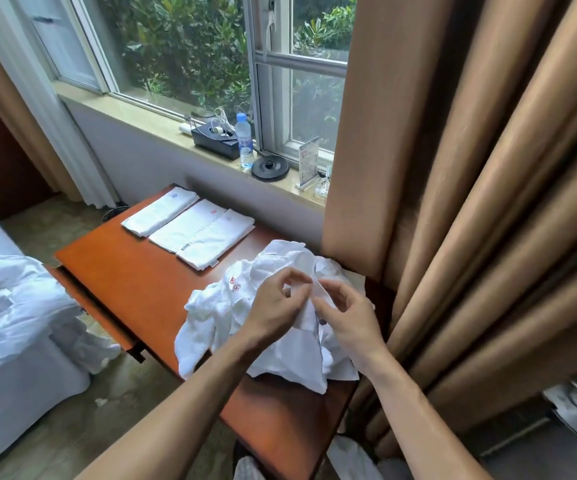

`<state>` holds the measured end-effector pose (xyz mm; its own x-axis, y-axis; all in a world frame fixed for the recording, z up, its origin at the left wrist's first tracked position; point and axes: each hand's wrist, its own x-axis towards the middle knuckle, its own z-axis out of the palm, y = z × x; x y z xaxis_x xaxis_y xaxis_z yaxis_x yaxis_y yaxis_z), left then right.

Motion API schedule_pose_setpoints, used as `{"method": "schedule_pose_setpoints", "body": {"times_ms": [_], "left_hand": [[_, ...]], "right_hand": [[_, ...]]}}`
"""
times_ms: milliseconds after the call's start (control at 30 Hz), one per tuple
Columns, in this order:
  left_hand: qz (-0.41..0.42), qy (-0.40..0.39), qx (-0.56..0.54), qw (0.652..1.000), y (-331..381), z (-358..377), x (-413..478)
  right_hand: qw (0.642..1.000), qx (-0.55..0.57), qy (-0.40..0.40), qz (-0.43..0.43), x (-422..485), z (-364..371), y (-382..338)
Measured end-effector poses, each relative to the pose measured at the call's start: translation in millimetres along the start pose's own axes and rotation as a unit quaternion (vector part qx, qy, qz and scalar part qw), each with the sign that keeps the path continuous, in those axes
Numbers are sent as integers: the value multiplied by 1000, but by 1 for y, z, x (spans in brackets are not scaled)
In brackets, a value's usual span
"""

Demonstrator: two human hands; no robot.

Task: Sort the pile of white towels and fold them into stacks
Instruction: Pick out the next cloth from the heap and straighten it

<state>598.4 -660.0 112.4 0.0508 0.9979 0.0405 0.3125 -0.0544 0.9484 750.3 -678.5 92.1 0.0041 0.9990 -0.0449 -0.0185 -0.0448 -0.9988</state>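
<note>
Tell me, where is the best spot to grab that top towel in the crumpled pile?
Take the towel by its raised edge, coming from above on the near side. That edge stands up clear of the pile, so fingers can pinch it without catching other cloth. The left hand and right hand both pinch it there. Sliding them apart along the edge should probably find the corners.

Both bare forearms reach forward and converge. The left hand (275, 303) pinches a fold of towel (306, 322) between thumb and curled fingers. The right hand (351, 318), just beside that pinch, nips the same fold, its other fingers loosely curled.
</note>
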Motion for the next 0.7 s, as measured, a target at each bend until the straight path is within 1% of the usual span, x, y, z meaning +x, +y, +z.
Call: {"method": "schedule_pose_setpoints", "body": {"times_ms": [100, 133, 167, 233, 300, 400, 567, 700], "left_hand": [[-72, -26, -107, 991, 0, 4, -6], [-87, -44, -136, 986, 0, 4, -8], [-88, -59, -143, 984, 1, 5, -10], [-47, -67, -107, 991, 3, 7, -14], [1, -59, -82, 995, 7, 12, -16], [51, -28, -36, 998, 8, 18, -15], [96, 13, 65, 993, 2, 24, -8], [119, 3, 94, 988, -1, 30, -8]], "right_hand": [[998, 49, 1, 28, -2, -14, 1], [997, 63, 4, 35, -2, -17, 0], [997, 70, 6, 41, -3, -20, -1], [996, 83, -8, 42, -4, -23, -4], [995, 88, -22, 36, -5, -26, -6], [998, 48, -22, 27, -9, -31, -7], [999, -18, -41, 1, -14, -42, -15], [997, -57, -42, -6, -19, -50, -17]]}}
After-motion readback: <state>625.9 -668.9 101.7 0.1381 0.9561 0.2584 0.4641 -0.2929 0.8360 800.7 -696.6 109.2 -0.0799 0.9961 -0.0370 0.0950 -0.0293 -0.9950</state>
